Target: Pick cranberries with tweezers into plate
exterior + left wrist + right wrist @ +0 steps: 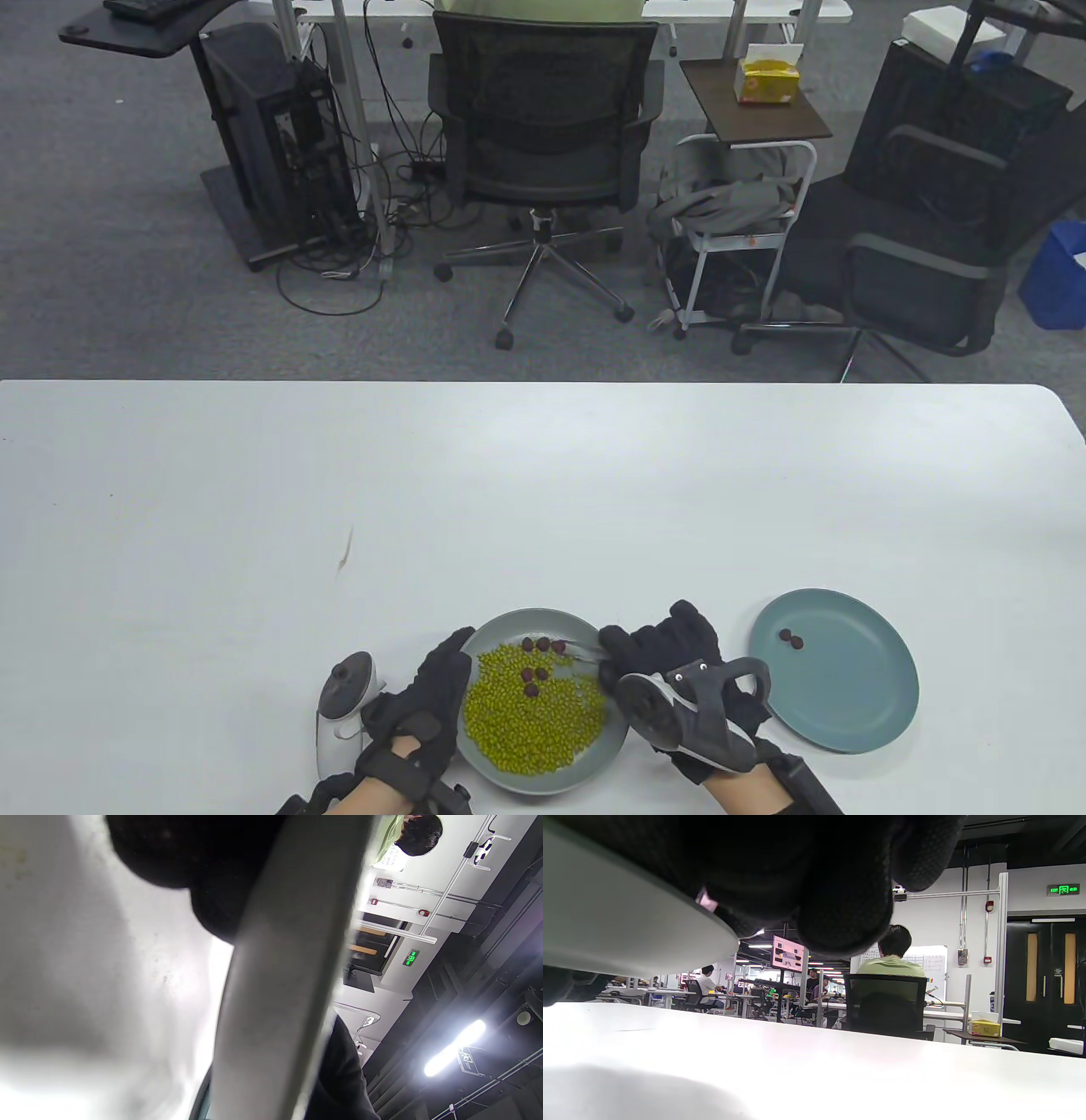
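A grey plate (585, 628) near the table's front edge holds a heap of green beans (530, 709) with several dark red cranberries (543, 645) among them. My right hand (670, 654) holds metal tweezers (581, 652) whose tips reach over the plate's far right part, close to the cranberries at the top. My left hand (433, 692) rests against the plate's left rim. A teal plate (848, 705) to the right holds two cranberries (792, 637). The wrist views show only glove, plate rim (280, 984) and table.
The white table (543, 492) stretches far ahead of the plates. A small dark mark (345, 553) lies on it at left of middle. Office chairs and a cart stand on the floor beyond the far edge.
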A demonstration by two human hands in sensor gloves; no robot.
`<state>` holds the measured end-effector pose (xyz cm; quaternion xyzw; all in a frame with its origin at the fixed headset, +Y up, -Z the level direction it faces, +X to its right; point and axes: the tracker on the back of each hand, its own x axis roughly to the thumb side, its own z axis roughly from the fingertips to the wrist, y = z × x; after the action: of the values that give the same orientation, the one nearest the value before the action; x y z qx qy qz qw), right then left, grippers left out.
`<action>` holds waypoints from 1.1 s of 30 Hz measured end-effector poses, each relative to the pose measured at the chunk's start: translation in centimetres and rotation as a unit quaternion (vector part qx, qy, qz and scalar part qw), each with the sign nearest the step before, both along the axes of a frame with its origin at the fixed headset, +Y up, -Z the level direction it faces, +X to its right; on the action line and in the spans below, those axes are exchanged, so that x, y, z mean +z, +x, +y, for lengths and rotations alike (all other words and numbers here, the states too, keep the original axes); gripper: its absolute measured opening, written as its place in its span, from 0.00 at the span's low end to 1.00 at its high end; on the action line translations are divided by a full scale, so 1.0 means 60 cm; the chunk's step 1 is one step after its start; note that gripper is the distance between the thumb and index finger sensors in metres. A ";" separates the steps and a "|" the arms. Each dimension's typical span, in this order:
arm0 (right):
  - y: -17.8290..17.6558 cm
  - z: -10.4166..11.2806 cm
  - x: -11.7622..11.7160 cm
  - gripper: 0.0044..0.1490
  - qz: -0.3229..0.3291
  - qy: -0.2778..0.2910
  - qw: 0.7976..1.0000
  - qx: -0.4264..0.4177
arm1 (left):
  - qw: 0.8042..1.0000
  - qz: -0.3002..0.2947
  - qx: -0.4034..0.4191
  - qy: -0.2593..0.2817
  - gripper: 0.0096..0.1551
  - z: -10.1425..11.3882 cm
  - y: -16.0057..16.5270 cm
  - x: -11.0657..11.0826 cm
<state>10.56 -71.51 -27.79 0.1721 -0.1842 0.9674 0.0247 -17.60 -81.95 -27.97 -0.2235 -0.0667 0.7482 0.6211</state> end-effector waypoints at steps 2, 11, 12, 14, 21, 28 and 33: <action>0.001 0.003 0.002 0.30 0.003 0.004 1.000 -0.010 | 1.000 0.000 0.002 0.002 0.36 0.000 -0.001 0.000; 0.106 0.087 0.016 0.30 -0.052 0.053 0.993 -0.086 | 1.000 0.008 0.027 -0.006 0.36 0.015 -0.013 -0.002; 0.124 0.091 0.016 0.30 -0.068 0.057 0.992 -0.094 | 1.000 0.009 0.027 -0.004 0.36 0.015 -0.013 -0.002; 0.176 0.102 0.013 0.30 -0.111 0.052 0.986 -0.116 | 1.000 0.013 0.020 0.003 0.36 0.014 -0.014 -0.003; 0.349 0.114 -0.013 0.29 -0.260 -0.021 0.955 -0.142 | 1.000 0.002 0.015 0.014 0.36 0.013 -0.016 0.000; 0.390 0.007 -0.078 0.29 -0.319 -0.206 0.922 -0.074 | 1.000 -0.011 0.014 0.018 0.36 0.013 -0.013 0.004; 0.386 -0.009 -0.085 0.30 -0.340 -0.237 0.909 -0.052 | 1.000 -0.016 0.010 0.021 0.36 0.013 -0.012 0.005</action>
<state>33.71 -72.07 -32.88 -0.1877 0.0450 0.9799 0.0509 -18.32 -81.20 -27.65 -0.2213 -0.0945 0.7493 0.6170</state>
